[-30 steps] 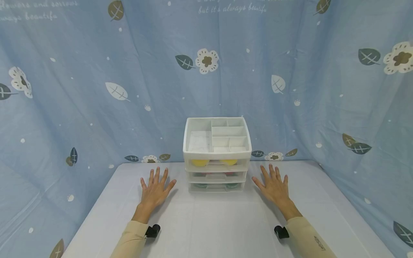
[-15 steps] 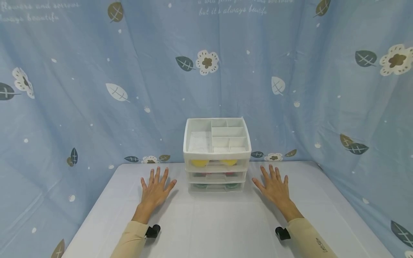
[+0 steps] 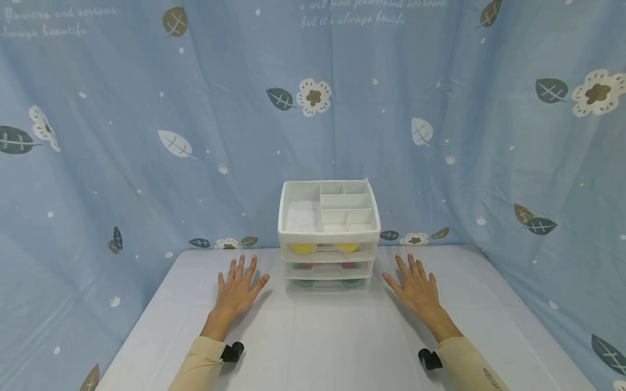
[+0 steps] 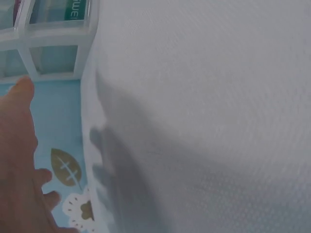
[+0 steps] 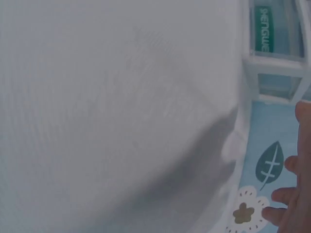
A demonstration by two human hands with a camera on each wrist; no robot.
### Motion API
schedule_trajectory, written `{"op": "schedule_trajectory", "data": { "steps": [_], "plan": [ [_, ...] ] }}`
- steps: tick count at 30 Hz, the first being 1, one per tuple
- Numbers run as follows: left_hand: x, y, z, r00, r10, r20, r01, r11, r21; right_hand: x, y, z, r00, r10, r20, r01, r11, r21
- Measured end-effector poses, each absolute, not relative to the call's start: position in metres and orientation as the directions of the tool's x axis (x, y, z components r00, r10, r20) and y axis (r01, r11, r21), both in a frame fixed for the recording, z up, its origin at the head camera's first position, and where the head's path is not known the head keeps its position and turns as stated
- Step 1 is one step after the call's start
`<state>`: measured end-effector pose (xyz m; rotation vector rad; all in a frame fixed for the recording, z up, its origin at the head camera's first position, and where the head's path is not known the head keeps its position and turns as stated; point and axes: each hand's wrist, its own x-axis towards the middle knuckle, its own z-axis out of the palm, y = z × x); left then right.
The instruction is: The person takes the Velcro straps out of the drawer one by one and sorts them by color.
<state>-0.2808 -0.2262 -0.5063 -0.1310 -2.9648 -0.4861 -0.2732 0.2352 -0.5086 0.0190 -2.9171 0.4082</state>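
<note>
A white organizer (image 3: 329, 237) with three clear drawers stands at the back middle of the table. Yellow shows in its top drawer (image 3: 303, 248), red in the middle one and green in the bottom one. All three drawers are pushed in. To its left, my left hand (image 3: 236, 293) is spread palm down, fingers straight, holding nothing. My right hand (image 3: 417, 290) mirrors it on the other side, also spread and without anything in it. Each thumb points toward the organizer, apart from it. In the right wrist view, green lettered packaging (image 5: 264, 29) shows inside a drawer.
A white cloth covers the table (image 3: 327, 336). Behind it and at both sides hangs a blue curtain (image 3: 235, 108) with leaves and flowers. The organizer's top tray has several compartments (image 3: 346, 201). A black wrist camera (image 3: 232, 353) is at the left sleeve, another (image 3: 430, 359) at the right.
Both hands stay spread in nearly the same place beside the organizer. The head view has shifted slightly, so the scene sits a little lower in the frame.
</note>
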Motion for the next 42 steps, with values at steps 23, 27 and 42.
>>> {"op": "schedule_trajectory", "data": {
  "steps": [23,27,42],
  "plan": [
    [-0.286,-0.210,-0.470,-0.984,0.083,0.160,0.181,0.480,0.858,-0.246,0.189,-0.458,-0.936,0.064,0.347,-0.150,0.818,-0.556],
    [-0.287,-0.205,-0.460,-0.978,0.093,0.187,0.209,0.409,0.889,-0.242,0.177,-0.450,-0.926,0.048,0.374,-0.194,0.789,-0.583],
    [-0.259,-0.184,-0.389,-0.965,0.120,0.231,0.258,0.305,0.917,-0.233,0.140,-0.440,-0.935,0.023,0.353,-0.254,0.651,-0.716]
  ]
}}
